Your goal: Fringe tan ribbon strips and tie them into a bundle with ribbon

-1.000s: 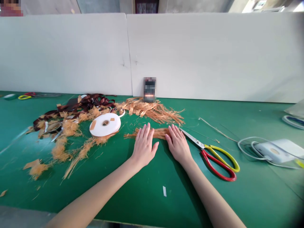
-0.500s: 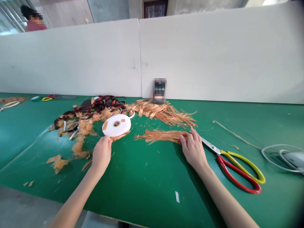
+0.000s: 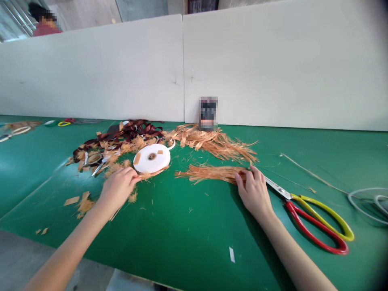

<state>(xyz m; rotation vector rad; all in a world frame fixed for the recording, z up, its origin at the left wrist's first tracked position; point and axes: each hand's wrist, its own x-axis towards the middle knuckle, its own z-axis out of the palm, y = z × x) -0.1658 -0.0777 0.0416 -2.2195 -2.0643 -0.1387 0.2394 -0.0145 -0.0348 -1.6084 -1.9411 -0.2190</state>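
My left hand (image 3: 119, 186) is pinched at the front left edge of a white ribbon spool (image 3: 153, 163), its fingertips on a tan ribbon (image 3: 154, 173) that runs along the spool's rim. My right hand (image 3: 255, 192) lies at the right end of a bundle of tan ribbon strands (image 3: 209, 173), with thumb and fingers closed over that end. The strands' loose ends fan out to the left. Just right of my right hand lie large scissors (image 3: 318, 220) with one red and one yellow handle; their blade tips are hidden behind the hand.
Behind the bundle is a larger heap of tan strands (image 3: 218, 141), near a blurred-out dark box (image 3: 208, 114) against the white partition (image 3: 121, 72). Dark brown ribbon (image 3: 133, 131) and frayed scraps (image 3: 86, 204) cover the left. A coiled cable (image 3: 365, 214) lies right. Another person (image 3: 45, 22) is beyond.
My left hand has shifted left and turned flatter, its fingertips a little farther from the spool's centre. My right hand keeps its place on the bundle. The whole view has shifted slightly.
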